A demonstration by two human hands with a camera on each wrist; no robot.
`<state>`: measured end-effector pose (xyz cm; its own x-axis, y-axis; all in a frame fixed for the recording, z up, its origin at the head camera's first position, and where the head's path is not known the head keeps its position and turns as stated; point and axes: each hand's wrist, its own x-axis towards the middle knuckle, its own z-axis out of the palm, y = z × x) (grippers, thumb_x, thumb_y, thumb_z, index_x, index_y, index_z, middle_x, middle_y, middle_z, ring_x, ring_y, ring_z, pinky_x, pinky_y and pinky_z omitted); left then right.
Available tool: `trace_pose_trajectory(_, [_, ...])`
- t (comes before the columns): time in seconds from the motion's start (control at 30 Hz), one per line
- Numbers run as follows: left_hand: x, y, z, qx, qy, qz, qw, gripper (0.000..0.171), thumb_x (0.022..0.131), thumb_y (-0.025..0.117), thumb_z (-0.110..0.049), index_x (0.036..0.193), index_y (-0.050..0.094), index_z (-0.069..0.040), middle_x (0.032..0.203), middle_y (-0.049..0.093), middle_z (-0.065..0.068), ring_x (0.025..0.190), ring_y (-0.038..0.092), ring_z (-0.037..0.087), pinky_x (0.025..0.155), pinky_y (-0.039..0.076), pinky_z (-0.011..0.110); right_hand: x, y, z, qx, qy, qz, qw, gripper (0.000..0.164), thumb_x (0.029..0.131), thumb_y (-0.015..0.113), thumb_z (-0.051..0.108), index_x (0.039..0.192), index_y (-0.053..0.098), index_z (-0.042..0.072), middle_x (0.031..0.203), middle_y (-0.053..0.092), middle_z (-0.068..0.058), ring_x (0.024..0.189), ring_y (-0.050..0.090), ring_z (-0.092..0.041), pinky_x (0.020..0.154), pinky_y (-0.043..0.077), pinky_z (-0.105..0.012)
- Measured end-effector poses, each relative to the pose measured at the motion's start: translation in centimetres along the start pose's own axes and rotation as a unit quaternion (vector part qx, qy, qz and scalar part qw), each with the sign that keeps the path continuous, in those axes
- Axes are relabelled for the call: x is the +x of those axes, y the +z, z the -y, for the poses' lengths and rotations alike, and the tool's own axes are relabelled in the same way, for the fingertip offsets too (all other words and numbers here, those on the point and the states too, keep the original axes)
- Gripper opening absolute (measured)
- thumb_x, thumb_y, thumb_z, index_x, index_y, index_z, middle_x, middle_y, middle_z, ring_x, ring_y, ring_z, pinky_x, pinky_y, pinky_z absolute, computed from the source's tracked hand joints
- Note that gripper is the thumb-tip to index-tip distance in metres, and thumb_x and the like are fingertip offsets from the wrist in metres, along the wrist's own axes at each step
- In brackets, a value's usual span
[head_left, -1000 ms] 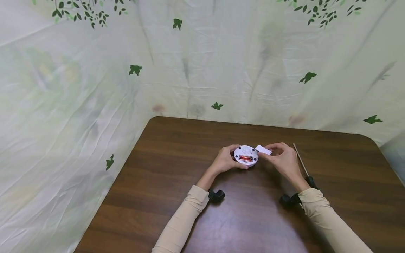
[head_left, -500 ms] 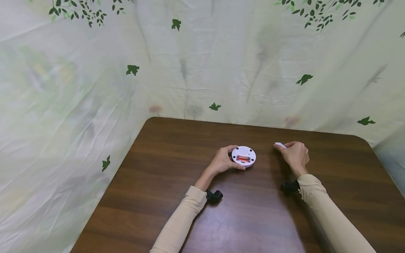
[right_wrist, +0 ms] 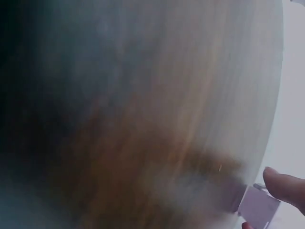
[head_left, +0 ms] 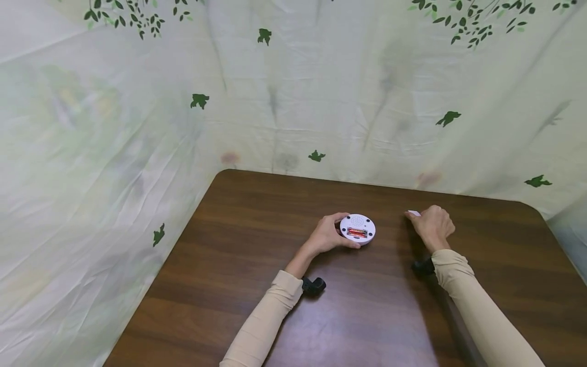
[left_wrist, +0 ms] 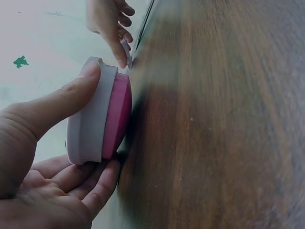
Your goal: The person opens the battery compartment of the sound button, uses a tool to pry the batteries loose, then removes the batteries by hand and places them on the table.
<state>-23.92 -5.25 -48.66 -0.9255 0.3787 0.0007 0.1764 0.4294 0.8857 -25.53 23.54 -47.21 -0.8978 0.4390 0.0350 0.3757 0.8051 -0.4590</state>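
My left hand [head_left: 324, 234] grips a round, puck-shaped device [head_left: 358, 222] by its edge, thumb on the near side and fingers on the far side. Its white underside faces up with dark round feet, a patch of small holes and an uncovered battery compartment holding red batteries [head_left: 356, 233]. The left wrist view shows the device's white casing [left_wrist: 88, 121] and pink lower part [left_wrist: 116, 114], close over the tabletop. To the right, my right hand [head_left: 435, 224] pinches a small white battery cover [right_wrist: 259, 208] under the thumb [right_wrist: 288, 187].
Brown wood-grain table [head_left: 257, 204] with rounded far corners. A pale fabric backdrop [head_left: 348, 92] with leaf prints hangs behind it and along the left. Black camera mounts [head_left: 314, 286] sit at both wrists.
My right hand has carried the battery cover away from the device, to the right, and turned palm-down. The screwdriver seen earlier beside the right hand is out of sight. The left hand stays nearly put.
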Motion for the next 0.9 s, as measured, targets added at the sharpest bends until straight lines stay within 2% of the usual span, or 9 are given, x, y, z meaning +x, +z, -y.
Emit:
trace_pose_trajectory(0.27, [0.2, 0.3, 0.0, 0.003, 0.0, 0.005, 1.0, 0.085, 0.067, 0.099, -0.019, 0.142, 0.061, -0.004, 0.134, 0.07, 0.011, 0.114, 0.064, 0.015, 0.099, 0.051, 0.028, -0.2, -0.6, -0.7, 0.003, 0.014, 0.021, 1.0, 0.052, 0.085, 0.08, 0.051, 0.093, 0.081, 0.0, 0.096, 0.076, -0.026, 0.068, 0.064, -0.035, 0.052, 0.041, -0.039])
trace_pose_trajectory(0.43, [0.3, 0.5, 0.0, 0.012, 0.0, 0.001, 0.9999, 0.085, 0.066, 0.1, -0.019, 0.141, 0.062, -0.005, 0.133, 0.071, 0.011, 0.113, 0.064, 0.014, 0.099, 0.051, 0.028, -1.1, -1.7, -1.5, 0.03, 0.014, 0.042, 0.999, 0.055, 0.089, 0.073, 0.055, 0.104, 0.081, 0.003, 0.111, 0.075, -0.025, 0.091, 0.067, -0.043, 0.059, 0.044, -0.042])
trace_pose_trajectory(0.57, [0.4, 0.9, 0.1, 0.007, -0.001, 0.009, 0.9999, 0.085, 0.067, 0.099, -0.019, 0.142, 0.061, -0.005, 0.133, 0.07, 0.011, 0.112, 0.064, 0.014, 0.098, 0.052, 0.028, -3.1, -3.9, -3.4, 0.065, 0.027, 0.055, 0.996, 0.064, 0.091, 0.067, 0.061, 0.111, 0.079, 0.001, 0.12, 0.073, -0.025, 0.102, 0.065, -0.046, 0.059, 0.045, -0.038])
trace_pose_trajectory(0.7, [0.5, 1.0, 0.1, -0.007, -0.004, 0.012, 0.9999, 0.085, 0.068, 0.099, -0.018, 0.142, 0.06, -0.004, 0.131, 0.07, 0.012, 0.107, 0.064, 0.012, 0.092, 0.052, 0.024, -6.2, -6.1, -6.4, 0.101, 0.05, 0.071, 0.991, 0.074, 0.089, 0.066, 0.067, 0.115, 0.076, -0.001, 0.123, 0.071, -0.027, 0.102, 0.065, -0.043, 0.059, 0.046, -0.033])
trace_pose_trajectory(0.8, [0.5, 0.8, 0.2, -0.019, -0.003, 0.007, 0.9998, 0.084, 0.067, 0.099, -0.016, 0.141, 0.061, -0.004, 0.128, 0.071, 0.012, 0.102, 0.064, 0.01, 0.087, 0.052, 0.021, -8.2, -6.9, -8.5, 0.126, 0.076, 0.09, 0.985, 0.08, 0.088, 0.067, 0.069, 0.121, 0.073, -0.003, 0.13, 0.067, -0.029, 0.108, 0.062, -0.039, 0.066, 0.046, -0.033])
trace_pose_trajectory(0.9, [0.6, 0.4, 0.2, -0.024, -0.003, 0.003, 0.9997, 0.083, 0.067, 0.099, -0.016, 0.14, 0.061, -0.004, 0.129, 0.071, 0.012, 0.105, 0.066, 0.014, 0.091, 0.054, 0.026, -9.9, -6.8, -10.1, 0.135, 0.091, 0.089, 0.983, 0.081, 0.089, 0.068, 0.068, 0.124, 0.071, -0.005, 0.133, 0.065, -0.03, 0.112, 0.06, -0.04, 0.073, 0.048, -0.039])
